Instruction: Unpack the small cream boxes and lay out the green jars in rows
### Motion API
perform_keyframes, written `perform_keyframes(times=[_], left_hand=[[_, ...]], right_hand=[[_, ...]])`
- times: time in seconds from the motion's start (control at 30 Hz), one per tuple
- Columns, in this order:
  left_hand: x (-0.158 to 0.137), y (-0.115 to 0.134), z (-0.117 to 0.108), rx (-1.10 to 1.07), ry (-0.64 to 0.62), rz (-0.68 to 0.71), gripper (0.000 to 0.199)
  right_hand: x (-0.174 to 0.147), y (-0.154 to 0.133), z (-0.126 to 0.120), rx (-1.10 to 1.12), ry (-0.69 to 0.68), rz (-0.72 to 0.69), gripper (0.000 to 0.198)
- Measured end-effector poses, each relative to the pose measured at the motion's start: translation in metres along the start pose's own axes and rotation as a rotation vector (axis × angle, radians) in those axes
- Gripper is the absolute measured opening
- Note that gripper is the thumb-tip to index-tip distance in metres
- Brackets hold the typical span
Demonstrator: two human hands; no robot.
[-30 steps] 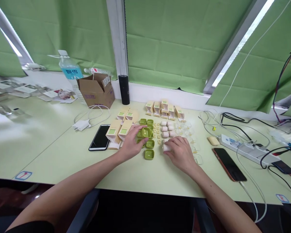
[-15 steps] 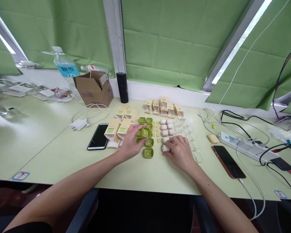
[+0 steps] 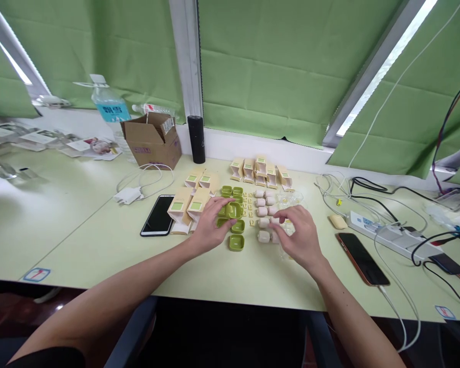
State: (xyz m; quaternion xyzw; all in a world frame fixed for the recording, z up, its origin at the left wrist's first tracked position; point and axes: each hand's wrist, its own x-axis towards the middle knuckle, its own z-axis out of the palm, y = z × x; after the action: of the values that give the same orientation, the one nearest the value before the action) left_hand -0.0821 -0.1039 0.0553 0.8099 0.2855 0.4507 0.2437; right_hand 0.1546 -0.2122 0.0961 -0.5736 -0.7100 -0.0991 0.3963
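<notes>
My left hand [image 3: 210,225] pinches a small olive-green square box [image 3: 234,210] between thumb and fingers, raised a little over other boxes of that kind. Closest to my body among those lies one loose green box [image 3: 236,242]. My right hand [image 3: 299,236] hovers by two columns of small off-white rounded cylinders [image 3: 263,236], its thumb and forefinger curved with a gap between them. Nothing shows in that gap. Tiny yellow clip-like pieces [image 3: 252,223] lie between the green boxes and the cylinders. Clear plastic pieces [image 3: 285,254] are partly hidden behind my right hand.
Cream cartons with green windows [image 3: 177,206] stand at left, and more cartons [image 3: 260,166] at the back. A phone [image 3: 158,215] lies left, another phone [image 3: 362,258] right, near a power strip [image 3: 391,235] and cables. A cardboard box [image 3: 149,145] and black cylinder [image 3: 197,139] stand behind.
My right hand has moved up and right from the nearest white cylinders, its fingers parting. My left hand keeps its hold on the green box. The whole view has shifted slightly.
</notes>
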Motion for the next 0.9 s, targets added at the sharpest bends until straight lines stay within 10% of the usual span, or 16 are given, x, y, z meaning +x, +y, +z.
perform_keyframes(times=[0.13, 0.47, 0.9], left_hand=[[-0.001, -0.002, 0.002, -0.061, -0.001, -0.022, 0.044], [-0.003, -0.007, 0.013, -0.376, 0.055, -0.119, 0.044], [-0.002, 0.003, 0.004, -0.401, -0.043, -0.075, 0.028]], right_hand=[[0.027, -0.021, 0.0, 0.184, 0.2, 0.036, 0.008], [0.009, -0.023, 0.069, 0.252, -0.091, -0.199, 0.063], [0.004, -0.02, 0.075, 0.425, 0.061, -0.057, 0.044]])
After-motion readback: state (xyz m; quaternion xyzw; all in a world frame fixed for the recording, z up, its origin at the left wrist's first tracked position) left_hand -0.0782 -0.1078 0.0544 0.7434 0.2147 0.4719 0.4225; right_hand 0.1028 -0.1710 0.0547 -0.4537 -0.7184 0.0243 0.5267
